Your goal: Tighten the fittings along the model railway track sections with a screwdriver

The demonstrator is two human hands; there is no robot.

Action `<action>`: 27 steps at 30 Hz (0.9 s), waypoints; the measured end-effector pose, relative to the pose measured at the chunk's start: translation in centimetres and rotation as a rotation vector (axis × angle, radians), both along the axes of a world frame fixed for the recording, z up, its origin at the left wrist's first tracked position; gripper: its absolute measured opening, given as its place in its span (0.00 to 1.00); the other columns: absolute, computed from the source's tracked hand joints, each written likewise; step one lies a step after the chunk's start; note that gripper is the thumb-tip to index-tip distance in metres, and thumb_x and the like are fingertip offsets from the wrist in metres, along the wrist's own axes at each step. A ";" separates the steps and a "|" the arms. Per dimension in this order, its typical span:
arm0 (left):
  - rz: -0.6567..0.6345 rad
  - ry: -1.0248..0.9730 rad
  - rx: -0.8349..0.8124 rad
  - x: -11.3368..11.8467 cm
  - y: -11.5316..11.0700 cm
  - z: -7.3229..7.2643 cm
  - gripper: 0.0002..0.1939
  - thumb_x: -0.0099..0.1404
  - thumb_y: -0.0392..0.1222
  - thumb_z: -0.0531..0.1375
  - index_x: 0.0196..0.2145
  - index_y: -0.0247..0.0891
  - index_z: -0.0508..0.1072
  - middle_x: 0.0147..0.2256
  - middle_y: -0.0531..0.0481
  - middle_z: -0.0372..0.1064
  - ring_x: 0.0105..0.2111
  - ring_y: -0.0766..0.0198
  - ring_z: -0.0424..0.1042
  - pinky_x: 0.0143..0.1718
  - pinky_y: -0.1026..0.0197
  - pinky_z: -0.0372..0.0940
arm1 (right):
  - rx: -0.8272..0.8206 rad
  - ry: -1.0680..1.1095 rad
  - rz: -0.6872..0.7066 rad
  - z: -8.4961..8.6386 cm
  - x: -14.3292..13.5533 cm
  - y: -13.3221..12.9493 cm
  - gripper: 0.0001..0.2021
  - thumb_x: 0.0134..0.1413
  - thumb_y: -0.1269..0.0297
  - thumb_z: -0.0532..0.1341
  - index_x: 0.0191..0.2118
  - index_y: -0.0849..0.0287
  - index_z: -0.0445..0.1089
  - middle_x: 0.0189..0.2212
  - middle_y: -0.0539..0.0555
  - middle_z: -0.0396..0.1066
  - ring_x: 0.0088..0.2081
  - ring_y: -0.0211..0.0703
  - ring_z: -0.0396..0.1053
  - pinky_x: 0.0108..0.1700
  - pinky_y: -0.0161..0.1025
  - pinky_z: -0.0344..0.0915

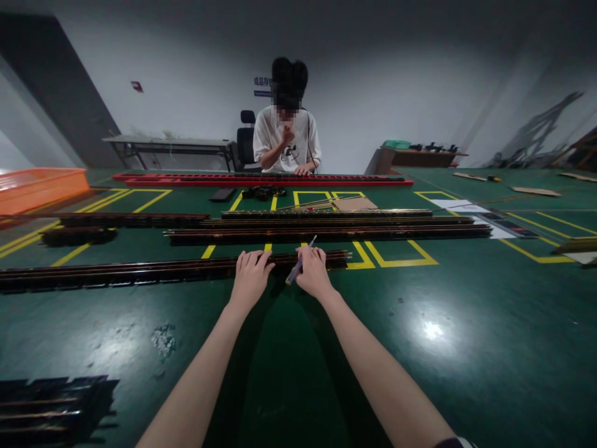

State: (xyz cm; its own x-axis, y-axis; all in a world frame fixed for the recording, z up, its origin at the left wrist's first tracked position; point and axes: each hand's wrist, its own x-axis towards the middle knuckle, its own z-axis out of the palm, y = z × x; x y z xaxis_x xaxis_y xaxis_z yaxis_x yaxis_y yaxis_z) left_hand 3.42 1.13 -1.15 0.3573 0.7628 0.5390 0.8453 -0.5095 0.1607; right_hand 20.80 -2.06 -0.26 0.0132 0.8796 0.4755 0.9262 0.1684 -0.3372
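My left hand [252, 274] lies over a long bundle of dark strips [140, 271], its fingers bent over the far side and its thumb on the right. The bundle runs across the green table from the left edge and ends just past my right hand. In my closed right hand [314, 269] is a slim pen-like tool [293, 272] with a grey-purple body. Its thin tip points up and away over the strips, and its thicker end slants toward me. I cannot make out whether the right fingers also touch the strips.
More dark strip bundles [326, 233] lie just beyond. A red rail [270, 181] spans the far side, where a person in a white shirt [287, 140] sits. An orange crate [41, 186] stands at left. Other dark strips [46, 407] lie near left; white paper [459, 205] is at right.
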 end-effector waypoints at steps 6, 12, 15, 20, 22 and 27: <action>0.103 -0.086 -0.049 -0.2 -0.4 0.4 0.20 0.70 0.40 0.46 0.52 0.35 0.71 0.50 0.41 0.71 0.54 0.53 0.66 0.64 0.40 0.50 | 0.014 -0.069 -0.055 0.0 -0.3 0.4 0.08 0.49 0.72 0.56 0.37 0.59 0.58 0.36 0.59 0.70 0.43 0.52 0.66 0.52 0.47 0.50; 0.127 -0.113 -0.136 -0.3 -0.5 0.6 0.22 0.66 0.39 0.48 0.55 0.34 0.69 0.53 0.40 0.68 0.58 0.52 0.63 0.66 0.40 0.46 | 0.037 -0.108 -0.139 0.2 -0.7 0.3 0.13 0.42 0.78 0.55 0.36 0.59 0.58 0.35 0.58 0.70 0.42 0.52 0.66 0.51 0.47 0.50; 0.132 -0.111 -0.134 -0.4 -0.4 0.4 0.23 0.64 0.39 0.50 0.55 0.36 0.68 0.55 0.40 0.66 0.60 0.50 0.60 0.66 0.38 0.46 | 0.097 -0.083 -0.210 0.0 -0.4 0.2 0.12 0.43 0.80 0.52 0.34 0.58 0.57 0.33 0.58 0.70 0.41 0.52 0.66 0.52 0.47 0.50; 0.135 -0.097 -0.172 -0.5 -0.3 0.3 0.24 0.64 0.39 0.50 0.56 0.35 0.67 0.58 0.38 0.62 0.63 0.47 0.54 0.66 0.36 0.43 | 0.144 0.033 -0.203 -0.8 1.0 0.3 0.13 0.41 0.79 0.52 0.33 0.57 0.54 0.33 0.57 0.70 0.41 0.51 0.66 0.52 0.47 0.51; 0.148 -0.101 -0.180 -0.5 -0.3 0.3 0.24 0.65 0.39 0.49 0.56 0.34 0.67 0.58 0.37 0.62 0.64 0.46 0.54 0.66 0.36 0.42 | 0.123 0.038 -0.116 -1.1 1.4 0.5 0.13 0.39 0.76 0.55 0.34 0.56 0.54 0.35 0.57 0.70 0.41 0.51 0.66 0.52 0.47 0.51; 0.190 -0.134 -0.152 -0.5 -0.3 0.1 0.22 0.63 0.39 0.50 0.54 0.36 0.68 0.57 0.38 0.62 0.63 0.46 0.54 0.66 0.35 0.42 | 0.096 -0.026 -0.089 -1.6 1.5 1.0 0.12 0.42 0.70 0.57 0.34 0.56 0.54 0.36 0.58 0.70 0.42 0.52 0.66 0.52 0.48 0.51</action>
State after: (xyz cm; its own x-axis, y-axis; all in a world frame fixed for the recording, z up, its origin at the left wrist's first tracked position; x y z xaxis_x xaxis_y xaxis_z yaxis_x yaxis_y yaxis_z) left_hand 2.95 0.84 -1.02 0.1338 0.8849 0.4462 0.8896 -0.3057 0.3395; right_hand 22.28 -1.08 -1.82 0.0761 0.8259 0.5587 0.9472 0.1152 -0.2994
